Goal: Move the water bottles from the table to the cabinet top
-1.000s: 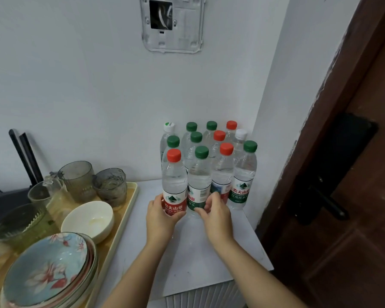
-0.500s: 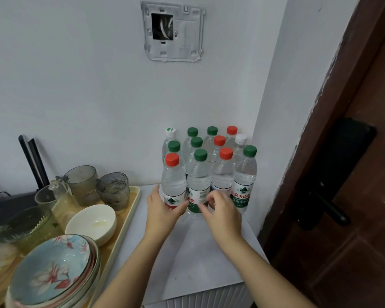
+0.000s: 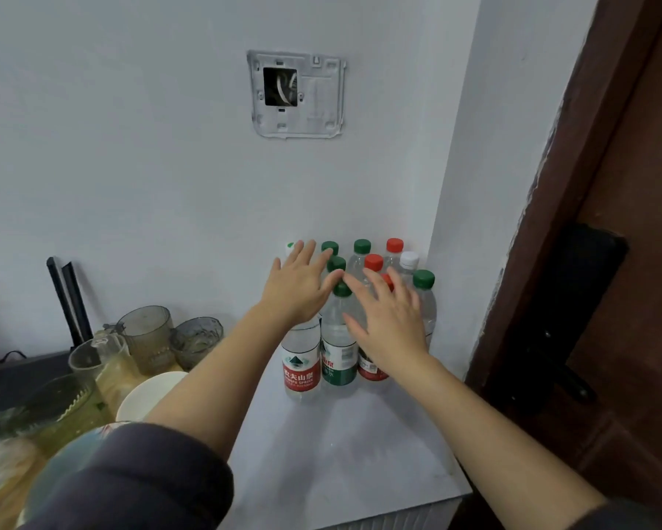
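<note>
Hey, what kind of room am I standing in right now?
Probably a home, in a corner by a door: a tray of used cups and bowls, a wooden door, and water bottles on a white cabinet top.

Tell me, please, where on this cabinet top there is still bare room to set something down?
The white cabinet top is bare from the front edge up to the water bottles. The back corner is packed with bottles, with the left hand and right hand open over them. The tray of dishes on the left is crowded.
</note>
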Action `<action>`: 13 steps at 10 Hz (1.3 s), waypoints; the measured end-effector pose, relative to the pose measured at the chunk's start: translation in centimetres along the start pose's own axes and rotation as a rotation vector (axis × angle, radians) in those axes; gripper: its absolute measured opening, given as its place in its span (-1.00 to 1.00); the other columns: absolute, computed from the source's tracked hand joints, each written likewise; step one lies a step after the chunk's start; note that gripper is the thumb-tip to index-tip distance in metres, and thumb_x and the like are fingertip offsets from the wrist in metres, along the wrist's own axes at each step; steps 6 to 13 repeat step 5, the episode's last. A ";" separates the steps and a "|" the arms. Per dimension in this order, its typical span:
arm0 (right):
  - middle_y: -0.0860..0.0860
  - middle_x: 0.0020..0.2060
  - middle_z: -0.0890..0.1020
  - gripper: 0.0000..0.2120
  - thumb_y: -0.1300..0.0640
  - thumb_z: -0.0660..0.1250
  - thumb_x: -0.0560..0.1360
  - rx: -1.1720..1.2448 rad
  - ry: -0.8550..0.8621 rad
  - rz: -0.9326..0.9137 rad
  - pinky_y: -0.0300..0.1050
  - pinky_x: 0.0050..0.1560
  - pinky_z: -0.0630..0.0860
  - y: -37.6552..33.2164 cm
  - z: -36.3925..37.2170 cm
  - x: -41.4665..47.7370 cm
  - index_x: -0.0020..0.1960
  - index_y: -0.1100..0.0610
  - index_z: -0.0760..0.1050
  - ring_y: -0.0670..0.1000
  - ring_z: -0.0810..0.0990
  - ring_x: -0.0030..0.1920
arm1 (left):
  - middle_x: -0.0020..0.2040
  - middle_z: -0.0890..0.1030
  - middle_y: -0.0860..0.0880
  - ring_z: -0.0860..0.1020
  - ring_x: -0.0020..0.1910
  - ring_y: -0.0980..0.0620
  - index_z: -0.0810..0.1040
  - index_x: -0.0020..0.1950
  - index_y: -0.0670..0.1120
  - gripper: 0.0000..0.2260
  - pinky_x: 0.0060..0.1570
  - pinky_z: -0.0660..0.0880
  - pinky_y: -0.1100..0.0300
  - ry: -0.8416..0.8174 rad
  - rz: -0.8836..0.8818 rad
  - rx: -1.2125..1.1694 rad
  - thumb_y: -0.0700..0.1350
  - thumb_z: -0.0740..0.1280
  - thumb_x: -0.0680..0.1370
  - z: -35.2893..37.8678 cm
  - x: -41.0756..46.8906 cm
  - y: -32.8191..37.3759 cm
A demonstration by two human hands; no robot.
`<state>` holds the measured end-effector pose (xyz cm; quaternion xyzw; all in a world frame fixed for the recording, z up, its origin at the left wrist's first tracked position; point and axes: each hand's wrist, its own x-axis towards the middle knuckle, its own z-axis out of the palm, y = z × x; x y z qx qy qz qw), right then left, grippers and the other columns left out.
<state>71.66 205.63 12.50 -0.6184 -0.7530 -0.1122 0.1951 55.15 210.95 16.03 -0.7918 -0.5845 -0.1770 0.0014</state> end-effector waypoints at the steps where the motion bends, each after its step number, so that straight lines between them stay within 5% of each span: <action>1: 0.00 0.52 0.28 -0.42 -0.22 0.18 0.56 -0.016 0.040 -0.010 0.22 0.43 0.17 0.1 0.6 0.1 0.55 -0.19 0.15 0.20 0.12 0.54 | 0.53 0.23 -0.04 0.06 0.56 -0.04 0.22 0.53 0.00 -0.51 0.43 0.15 -0.11 0.004 -0.004 0.027 0.16 -0.09 0.66 0.1 0.5 0.2; 3: -0.02 0.55 0.22 -0.43 -0.26 0.13 0.57 0.008 -0.033 -0.014 0.23 0.46 0.13 0.2 -0.1 0.2 0.55 -0.23 0.09 0.17 0.07 0.55 | 0.38 0.43 -0.04 0.22 0.48 -0.07 0.34 0.45 -0.05 -0.55 0.39 0.26 -0.12 -0.004 -0.005 -0.020 0.10 -0.08 0.67 0.3 0.5 -0.3; 4: -0.03 0.54 0.22 -0.43 -0.26 0.15 0.57 0.214 -0.043 -0.012 0.21 0.50 0.12 0.2 -2.7 1.0 0.54 -0.22 0.12 0.08 0.13 0.54 | 0.42 0.41 -0.05 0.19 0.51 -0.07 0.31 0.48 -0.04 -0.53 0.42 0.23 -0.13 -0.008 -0.004 -0.041 0.12 -0.08 0.66 0.6 0.7 -0.5; 5: -0.05 0.39 0.45 -0.51 -0.10 0.31 0.54 0.888 0.135 -0.070 -0.17 0.38 0.36 -0.2 -9.9 1.2 0.44 -0.09 0.34 -0.14 0.42 0.34 | 0.47 0.36 -0.04 0.13 0.54 -0.07 0.26 0.52 -0.03 -0.51 0.44 0.21 -0.12 -0.027 -0.019 -0.056 0.14 -0.09 0.66 0.9 1.3 -0.7; 13: -0.05 0.39 0.45 -0.51 -0.10 0.31 0.54 0.888 0.135 -0.070 -0.17 0.38 0.36 -0.2 -9.9 1.2 0.44 -0.09 0.34 -0.14 0.42 0.34 | 0.47 0.36 -0.04 0.13 0.54 -0.07 0.26 0.52 -0.03 -0.51 0.44 0.21 -0.12 -0.027 -0.019 -0.056 0.14 -0.09 0.66 0.9 1.3 -0.7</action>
